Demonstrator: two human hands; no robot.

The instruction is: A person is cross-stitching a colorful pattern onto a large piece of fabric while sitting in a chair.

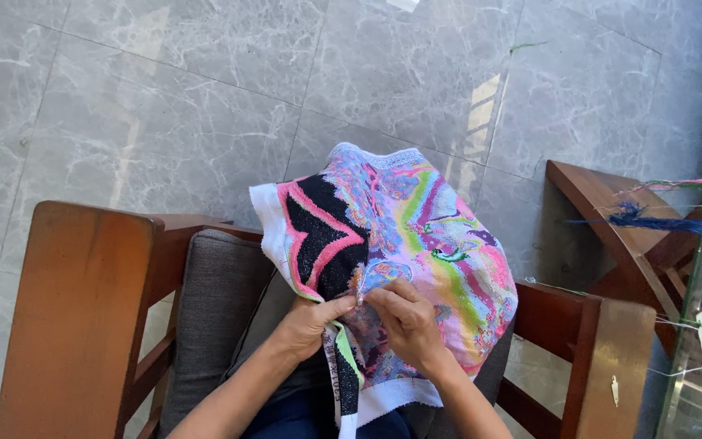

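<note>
A large piece of needlework cloth point(416, 236), densely stitched in pink, black, green and blue with a white border, lies bunched over my lap. My left hand point(312, 321) pinches the cloth's lower left part, thumb on top. My right hand point(404, 319) rests on the cloth beside it, fingertips pinched together at a spot on the stitched surface where the two hands almost meet. A needle cannot be made out between the fingers.
I sit in a wooden armchair with a broad left armrest point(75, 325), a right armrest point(619, 358) and a grey cushion point(213, 301). A wooden side table point(611, 219) at right carries loose coloured threads point(676, 223). Grey marble floor tiles point(205, 97) spread ahead.
</note>
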